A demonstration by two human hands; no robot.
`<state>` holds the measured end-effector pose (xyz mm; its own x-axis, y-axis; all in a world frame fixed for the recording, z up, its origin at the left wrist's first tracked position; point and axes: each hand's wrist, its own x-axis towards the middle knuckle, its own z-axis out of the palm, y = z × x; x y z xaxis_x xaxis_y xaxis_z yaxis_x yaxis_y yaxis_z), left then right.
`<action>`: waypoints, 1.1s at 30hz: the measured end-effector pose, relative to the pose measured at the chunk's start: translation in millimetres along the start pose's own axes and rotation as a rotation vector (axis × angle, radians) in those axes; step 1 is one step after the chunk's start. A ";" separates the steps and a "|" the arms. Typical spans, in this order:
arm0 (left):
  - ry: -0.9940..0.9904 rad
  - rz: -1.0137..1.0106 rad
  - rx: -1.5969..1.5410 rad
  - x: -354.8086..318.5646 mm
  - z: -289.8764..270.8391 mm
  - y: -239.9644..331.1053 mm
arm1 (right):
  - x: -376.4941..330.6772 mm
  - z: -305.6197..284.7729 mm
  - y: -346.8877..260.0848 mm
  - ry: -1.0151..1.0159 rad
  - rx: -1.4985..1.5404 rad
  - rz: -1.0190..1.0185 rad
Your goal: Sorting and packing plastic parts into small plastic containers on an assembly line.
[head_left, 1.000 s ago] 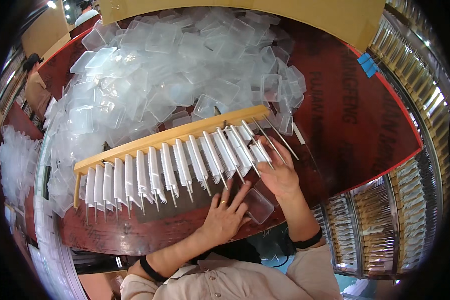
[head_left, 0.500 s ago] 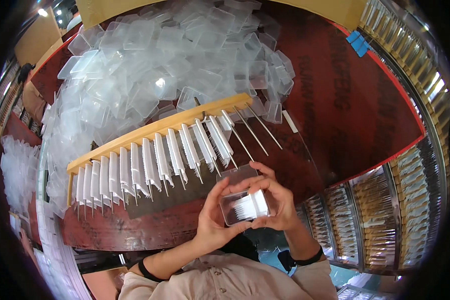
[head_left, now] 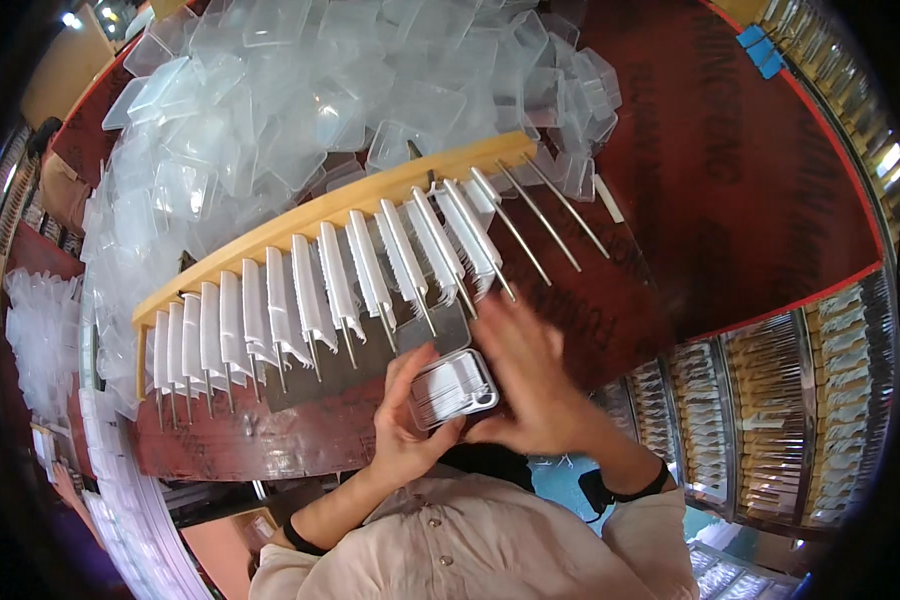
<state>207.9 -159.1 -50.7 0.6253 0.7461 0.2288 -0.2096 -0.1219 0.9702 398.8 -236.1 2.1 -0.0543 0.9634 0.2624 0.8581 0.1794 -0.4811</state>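
Note:
My left hand is closed round the left side of a small clear plastic box, thumb along its near edge. Thin white strips with a comb-like fringe lie inside. The box's clear lid is folded back on the far side. My right hand is smeared by motion at the right of the box, its fingers pointing up toward the rack's rods. A wooden rack stands just beyond both hands. White fringed sheets hang on most of its metal rods.
A big heap of clear plastic boxes covers the far left of the dark red table. Bare metal rods stick out at the rack's right end. Racks of similar pieces stand at the right. A co-worker is at the far left.
My right hand has let go of the box and moved up beside it, toward the rods. The left hand still holds the box. The view has shifted slightly.

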 end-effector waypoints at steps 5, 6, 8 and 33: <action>0.001 -0.008 0.102 -15.7 -22.8 -2.5 | 5.7 1.2 43.2 0.018 0.496 0.124; -0.020 -0.008 0.086 -20.3 -28.2 -6.2 | 10.1 0.9 71.5 0.042 0.784 0.206; 0.015 -0.067 -0.095 -30.1 -30.7 -7.0 | 48.7 9.2 87.4 0.295 1.245 0.224; -0.003 -0.031 0.527 -65.9 -60.1 18.8 | 31.9 53.9 -45.0 -0.178 0.324 -0.134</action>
<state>117.6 -171.2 -52.4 0.6276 0.7528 0.1986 0.2154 -0.4130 0.8849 331.0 -202.7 -13.0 -0.2675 0.9415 0.2051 0.6333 0.3322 -0.6989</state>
